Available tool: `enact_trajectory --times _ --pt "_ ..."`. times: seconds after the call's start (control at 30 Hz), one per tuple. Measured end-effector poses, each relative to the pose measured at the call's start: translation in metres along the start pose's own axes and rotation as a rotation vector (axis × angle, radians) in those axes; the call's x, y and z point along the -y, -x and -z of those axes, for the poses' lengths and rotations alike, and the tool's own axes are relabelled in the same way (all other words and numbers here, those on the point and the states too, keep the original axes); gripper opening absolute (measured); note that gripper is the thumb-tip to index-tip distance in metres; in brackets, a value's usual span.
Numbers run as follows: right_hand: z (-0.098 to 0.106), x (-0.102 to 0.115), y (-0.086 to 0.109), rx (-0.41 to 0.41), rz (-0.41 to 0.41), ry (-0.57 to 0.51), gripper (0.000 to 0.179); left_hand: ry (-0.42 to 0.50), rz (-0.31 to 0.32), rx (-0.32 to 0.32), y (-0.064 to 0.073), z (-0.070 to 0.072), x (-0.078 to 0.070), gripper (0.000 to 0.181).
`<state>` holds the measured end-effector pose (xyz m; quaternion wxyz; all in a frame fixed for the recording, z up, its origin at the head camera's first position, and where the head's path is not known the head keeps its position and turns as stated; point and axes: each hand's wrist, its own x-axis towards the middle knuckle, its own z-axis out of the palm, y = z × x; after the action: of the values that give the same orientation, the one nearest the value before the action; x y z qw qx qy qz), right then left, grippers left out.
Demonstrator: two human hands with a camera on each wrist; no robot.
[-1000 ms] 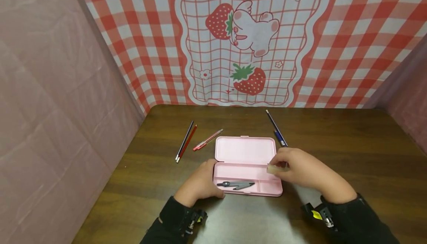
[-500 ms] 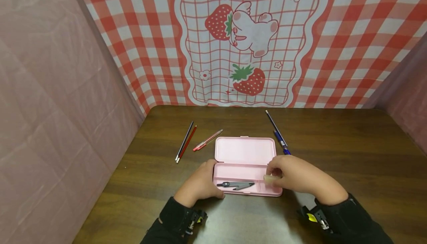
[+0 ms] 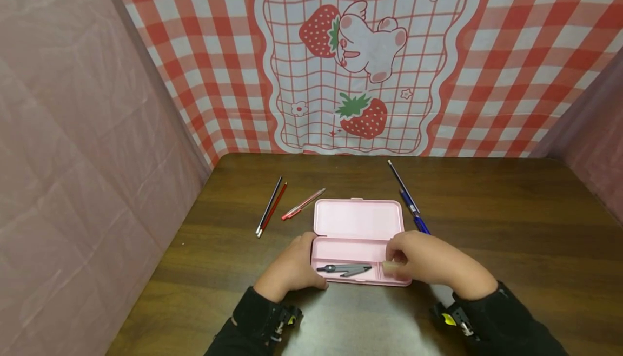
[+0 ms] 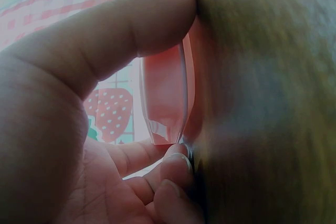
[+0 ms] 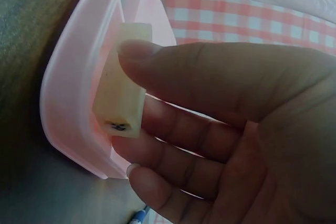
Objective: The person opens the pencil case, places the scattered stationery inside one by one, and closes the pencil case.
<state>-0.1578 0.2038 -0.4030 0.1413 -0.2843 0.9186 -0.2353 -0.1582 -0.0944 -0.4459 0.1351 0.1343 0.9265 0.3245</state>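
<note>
Pinched between thumb and fingers of the right hand [image 3: 423,258], a pale eraser [image 5: 116,95] is at the small right front compartment of an open pink pencil case [image 3: 348,249], whose left end the left hand [image 3: 293,267] grips, with a grey compass [image 3: 346,268] in the adjoining compartment and a pink pen [image 3: 304,204] beyond.

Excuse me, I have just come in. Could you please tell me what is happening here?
A person's right grip pinches a pale block, perhaps an eraser, at the front right of an open pink pencil case. I cannot tell whether the block touches the bottom. The left grip holds the case's left end. A gray compass lies inside, at the front left. A red pencil and a pink pen lie outside on the table.
</note>
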Motion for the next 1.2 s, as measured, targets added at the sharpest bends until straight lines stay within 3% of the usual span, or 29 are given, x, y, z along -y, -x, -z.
enact_trajectory --times 1.2 --pt "-0.011 0.008 -0.004 0.003 -0.012 0.064 0.021 0.011 -0.011 -0.005 0.001 0.0 -0.001 0.096"
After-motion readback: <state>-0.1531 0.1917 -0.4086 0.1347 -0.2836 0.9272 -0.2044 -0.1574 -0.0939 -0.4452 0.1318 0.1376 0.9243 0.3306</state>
